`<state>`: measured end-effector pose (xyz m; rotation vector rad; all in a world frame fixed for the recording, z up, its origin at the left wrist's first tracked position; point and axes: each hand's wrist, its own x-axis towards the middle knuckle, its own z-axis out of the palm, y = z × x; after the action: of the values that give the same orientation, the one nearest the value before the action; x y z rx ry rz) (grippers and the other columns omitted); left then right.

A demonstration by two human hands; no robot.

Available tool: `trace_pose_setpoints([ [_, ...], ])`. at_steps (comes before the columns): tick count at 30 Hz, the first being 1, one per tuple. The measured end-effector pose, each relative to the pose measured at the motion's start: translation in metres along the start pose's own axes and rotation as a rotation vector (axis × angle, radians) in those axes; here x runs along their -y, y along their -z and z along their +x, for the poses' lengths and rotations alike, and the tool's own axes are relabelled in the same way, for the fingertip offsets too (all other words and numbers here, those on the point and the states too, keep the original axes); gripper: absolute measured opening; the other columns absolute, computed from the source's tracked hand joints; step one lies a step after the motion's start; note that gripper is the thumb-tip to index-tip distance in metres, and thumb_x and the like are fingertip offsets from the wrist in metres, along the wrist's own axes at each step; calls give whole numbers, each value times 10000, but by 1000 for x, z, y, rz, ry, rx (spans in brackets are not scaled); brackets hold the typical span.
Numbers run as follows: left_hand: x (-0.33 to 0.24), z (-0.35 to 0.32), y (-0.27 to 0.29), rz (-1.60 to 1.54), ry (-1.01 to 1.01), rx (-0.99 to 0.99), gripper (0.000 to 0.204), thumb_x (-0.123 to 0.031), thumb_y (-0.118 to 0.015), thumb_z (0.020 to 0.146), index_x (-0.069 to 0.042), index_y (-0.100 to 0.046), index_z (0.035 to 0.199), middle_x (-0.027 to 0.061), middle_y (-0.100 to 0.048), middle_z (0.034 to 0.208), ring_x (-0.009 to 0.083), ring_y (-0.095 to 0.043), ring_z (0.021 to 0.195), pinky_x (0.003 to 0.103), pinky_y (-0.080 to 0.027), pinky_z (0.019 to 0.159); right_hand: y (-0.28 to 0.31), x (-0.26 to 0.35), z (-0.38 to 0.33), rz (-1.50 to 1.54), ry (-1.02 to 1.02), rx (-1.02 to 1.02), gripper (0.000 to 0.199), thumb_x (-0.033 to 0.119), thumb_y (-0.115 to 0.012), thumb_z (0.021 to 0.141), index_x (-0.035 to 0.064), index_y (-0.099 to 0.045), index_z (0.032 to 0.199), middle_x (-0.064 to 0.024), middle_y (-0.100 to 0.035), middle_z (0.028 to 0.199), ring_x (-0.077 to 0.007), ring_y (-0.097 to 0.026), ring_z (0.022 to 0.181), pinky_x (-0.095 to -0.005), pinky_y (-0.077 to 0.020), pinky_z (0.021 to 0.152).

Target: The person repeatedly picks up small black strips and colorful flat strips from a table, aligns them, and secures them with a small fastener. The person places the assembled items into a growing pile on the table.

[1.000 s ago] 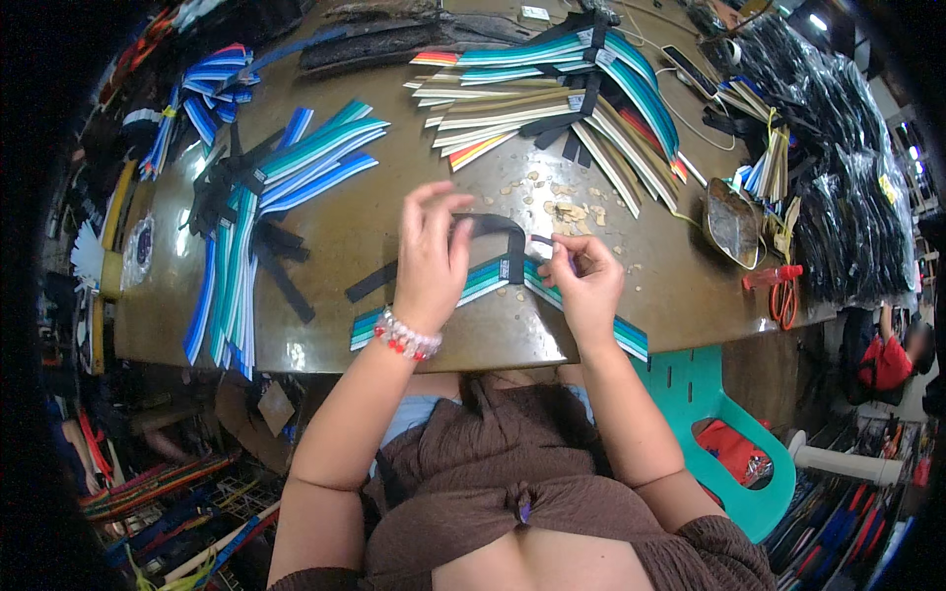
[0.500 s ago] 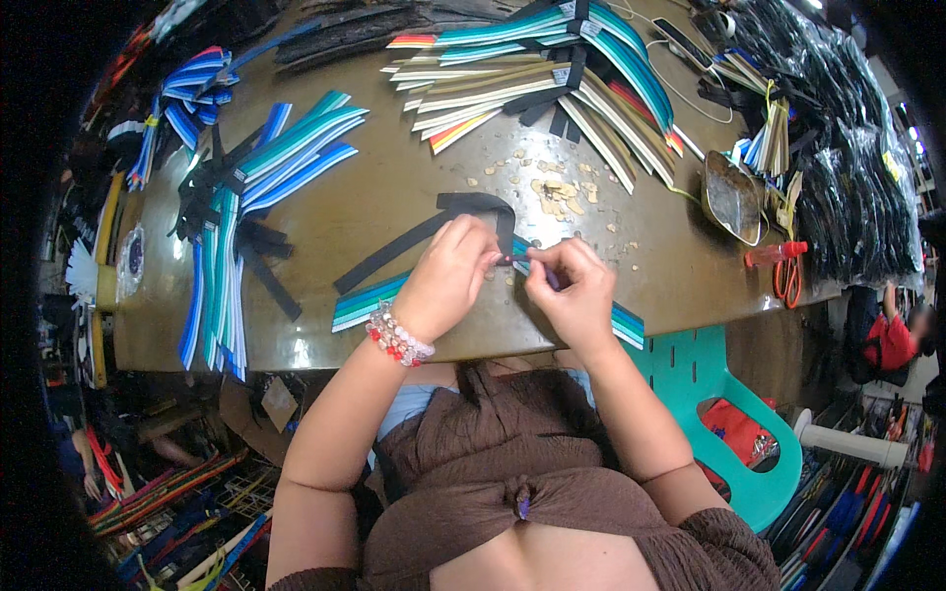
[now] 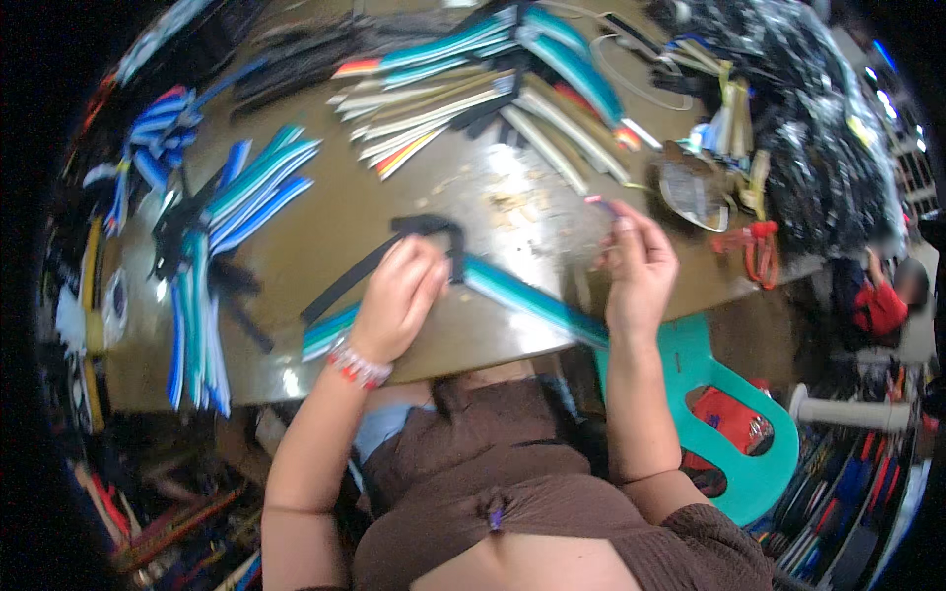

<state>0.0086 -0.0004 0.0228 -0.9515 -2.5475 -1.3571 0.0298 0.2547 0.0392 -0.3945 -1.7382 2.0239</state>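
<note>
Left hand, left of centre, fingers curled beside black strap; grip unclear, blurred. Right hand, right of centre, pinches slim purple tool. Teal-striped strap, mid-frame: probably light, pliable; best held flat by edges.

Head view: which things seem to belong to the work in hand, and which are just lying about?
Seemingly in the work:
thin pink-tipped dark item, in the right hand
green-striped strap
black strap, by the left hand

Seemingly just lying about:
metal pan
dark phone
red bottle-shaped item
</note>
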Motion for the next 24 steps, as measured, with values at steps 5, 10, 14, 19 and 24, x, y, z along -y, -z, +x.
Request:
trace_pose_setpoints([
  [5,-23,23,-9,353,-335,274,203,-132,-598,839,-58,-615,1028,60,-568,920,257,-550,870,347,-447,818,95,11,55,-23,763,-509,356,48,-543,936,17,-404,1262,-38,-571,897,-97,-562,703,-226,-489,565],
  [10,-15,41,-15,516,-277,454,260,-109,-641,774,-71,-598,1028,95,-559,941,271,-566,937,373,-474,802,126,-24,66,-133,605,-586,360,40,-544,927,45,-365,1240,-54,-544,827,-99,-565,671,-197,-480,522],
  [14,-24,64,-8,473,-217,623,256,-85,-683,738,-67,-576,969,113,-553,962,290,-574,944,390,-489,764,132,-30,68,-113,221,-363,372,63,-529,942,70,-343,1265,-68,-565,840,-104,-564,620,-217,-480,499],
  [19,-48,91,43,-58,-269,242,132,-78,-649,784,-18,-581,881,109,-608,876,249,-612,869,340,-494,751,132,-26,65,-173,300,-403,375,98,-541,947,60,-348,1266,-82,-569,840,-120,-570,617,-243,-498,515],
  [24,-9,69,76,9,-348,406,99,20,-625,773,-47,-556,795,94,-625,1049,249,-604,1003,352,-485,873,106,-2,46,-122,309,-475,307,106,-550,947,40,-426,1219,-31,-563,832,-92,-558,675,-212,-488,569],
])
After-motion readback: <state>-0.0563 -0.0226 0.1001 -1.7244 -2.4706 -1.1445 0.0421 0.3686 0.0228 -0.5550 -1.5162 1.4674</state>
